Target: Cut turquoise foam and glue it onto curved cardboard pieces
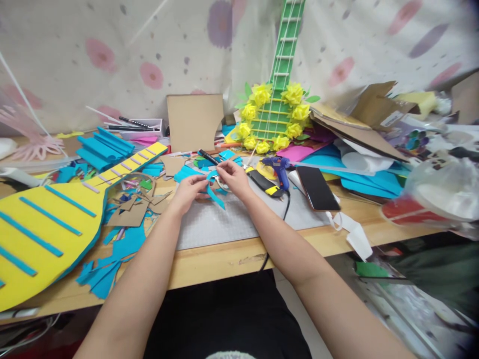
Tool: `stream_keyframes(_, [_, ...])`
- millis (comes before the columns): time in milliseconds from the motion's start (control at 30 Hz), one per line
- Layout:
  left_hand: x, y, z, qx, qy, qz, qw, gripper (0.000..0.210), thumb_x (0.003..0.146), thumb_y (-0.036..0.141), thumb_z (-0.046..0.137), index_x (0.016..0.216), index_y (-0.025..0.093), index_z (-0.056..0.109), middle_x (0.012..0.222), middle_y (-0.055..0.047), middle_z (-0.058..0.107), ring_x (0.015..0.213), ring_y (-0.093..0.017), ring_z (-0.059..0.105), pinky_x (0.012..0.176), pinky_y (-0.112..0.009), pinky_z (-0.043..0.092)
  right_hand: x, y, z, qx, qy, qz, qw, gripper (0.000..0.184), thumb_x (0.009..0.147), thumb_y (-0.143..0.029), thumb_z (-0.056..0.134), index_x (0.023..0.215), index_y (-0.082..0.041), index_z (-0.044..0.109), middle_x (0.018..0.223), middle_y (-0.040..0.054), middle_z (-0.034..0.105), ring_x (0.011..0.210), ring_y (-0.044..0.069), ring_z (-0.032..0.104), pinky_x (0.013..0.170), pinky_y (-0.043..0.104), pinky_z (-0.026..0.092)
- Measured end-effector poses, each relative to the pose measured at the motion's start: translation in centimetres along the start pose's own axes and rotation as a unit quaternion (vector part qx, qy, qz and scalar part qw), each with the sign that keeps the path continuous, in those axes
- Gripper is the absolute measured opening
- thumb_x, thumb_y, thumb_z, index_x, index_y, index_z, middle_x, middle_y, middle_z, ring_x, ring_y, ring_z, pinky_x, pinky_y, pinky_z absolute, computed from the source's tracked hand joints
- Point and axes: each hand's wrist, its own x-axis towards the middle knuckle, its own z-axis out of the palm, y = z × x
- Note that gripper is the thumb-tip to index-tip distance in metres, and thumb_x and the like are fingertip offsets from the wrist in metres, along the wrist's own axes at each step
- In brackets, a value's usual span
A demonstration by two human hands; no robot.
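Note:
Over the pale cutting mat (209, 232), a narrow strip of blue paper (216, 198) is curled at its upper end, its tail hanging down to the right. My left hand (191, 192) pinches the strip from the left. At the curled end, my right hand (234, 177) has its fingers closed on the strip. A black pen (208, 157) reaches up to my right fingertips; whether it is gripped or lies behind them is unclear. Behind my left hand lies more blue paper (183, 172).
A yellow guitar-shaped piece (75, 199) with blue strips lies left. A green guitar neck (285, 50) ringed by yellow paper flowers (294, 93) stands behind. Right of my hands are a box cutter (265, 183), a glue gun (279, 168) and a phone (318, 188). Blue scraps (127, 244) litter the left.

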Motion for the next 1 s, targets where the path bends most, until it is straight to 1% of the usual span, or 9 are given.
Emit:
stream_keyframes(100, [-0.04,-0.13,0.18,0.029,0.009,0.031,0.999,0.041,0.060,0.039,0.075,0.089,0.012,0.065,0.082,-0.008,0.069,0.064,-0.018,0.066,0.049,-0.025,0.052,0.02,0.05,0.02,-0.016,-0.002,0.001,1.000,0.018,0.072,-0.037,0.057,0.074,-0.020,0.052,0.056,-0.0058,0.051,0.051,0.008,0.049,0.052,0.022,0.039])
stream_keyframes(167, [-0.08,-0.22,0.24,0.064,0.015,0.059,0.996,0.045,0.057,0.039,0.078,0.092,0.013,0.065,0.086,-0.008,0.069,0.066,-0.019,0.066,0.048,-0.024,0.051,-0.02,0.11,0.02,-0.034,-0.006,-0.003,0.999,0.017,0.072,-0.035,0.057,0.074,-0.019,0.053,0.057,-0.0051,0.053,0.052,0.009,0.049,0.053,0.022,0.039])
stream_keyframes(233, [-0.08,-0.29,0.22,0.091,0.020,0.072,0.993,0.048,0.056,0.037,0.079,0.096,0.013,0.067,0.088,-0.008,0.069,0.068,-0.020,0.067,0.047,-0.023,0.050,-0.07,0.21,-0.01,-0.058,-0.009,-0.012,0.998,0.016,0.073,-0.034,0.057,0.074,-0.019,0.054,0.059,-0.0045,0.054,0.054,0.009,0.050,0.055,0.023,0.040])
stream_keyframes(433, [-0.01,-0.32,0.12,0.108,0.011,0.037,0.993,0.041,0.067,0.036,0.072,0.103,0.015,0.069,0.081,-0.008,0.071,0.072,-0.023,0.068,0.047,-0.025,0.050,-0.31,0.33,-0.09,-0.108,-0.018,-0.035,0.993,0.015,0.075,-0.033,0.055,0.077,-0.018,0.056,0.062,-0.0036,0.055,0.058,0.010,0.052,0.058,0.023,0.041])
stream_keyframes(600, [-0.17,-0.21,0.31,0.112,0.011,0.027,0.993,0.038,0.074,0.037,0.065,0.106,0.016,0.068,0.079,-0.008,0.070,0.070,-0.022,0.068,0.049,-0.027,0.052,-0.39,0.36,-0.03,-0.099,-0.025,-0.043,0.994,0.016,0.075,-0.034,0.055,0.078,-0.018,0.057,0.063,-0.0032,0.055,0.057,0.010,0.051,0.057,0.024,0.040])
stream_keyframes(767, [-0.19,-0.31,0.36,0.121,0.016,0.022,0.992,0.041,0.075,0.042,0.063,0.106,0.016,0.067,0.078,-0.009,0.070,0.065,-0.022,0.067,0.049,-0.030,0.053,-0.30,0.46,0.06,-0.089,-0.024,-0.036,0.995,0.016,0.074,-0.035,0.056,0.076,-0.018,0.056,0.062,-0.0033,0.055,0.057,0.010,0.051,0.057,0.024,0.040])
stream_keyframes(867, [-0.14,-0.37,0.32,0.115,0.019,0.026,0.993,0.041,0.074,0.045,0.063,0.100,0.015,0.068,0.078,-0.008,0.070,0.066,-0.022,0.067,0.050,-0.031,0.053,-0.27,0.27,0.13,-0.079,-0.019,-0.019,0.997,0.016,0.073,-0.034,0.056,0.075,-0.019,0.056,0.062,-0.0033,0.055,0.057,0.010,0.052,0.056,0.024,0.040])
stream_keyframes(1000, [0.10,-0.37,0.03,0.106,0.037,0.040,0.993,0.039,0.071,0.047,0.065,0.091,0.013,0.069,0.078,-0.007,0.068,0.065,-0.019,0.064,0.051,-0.029,0.053,-0.23,-0.24,0.14,-0.039,-0.012,0.006,0.999,0.015,0.070,-0.033,0.058,0.071,-0.019,0.054,0.059,-0.0042,0.055,0.053,0.009,0.051,0.053,0.022,0.040])
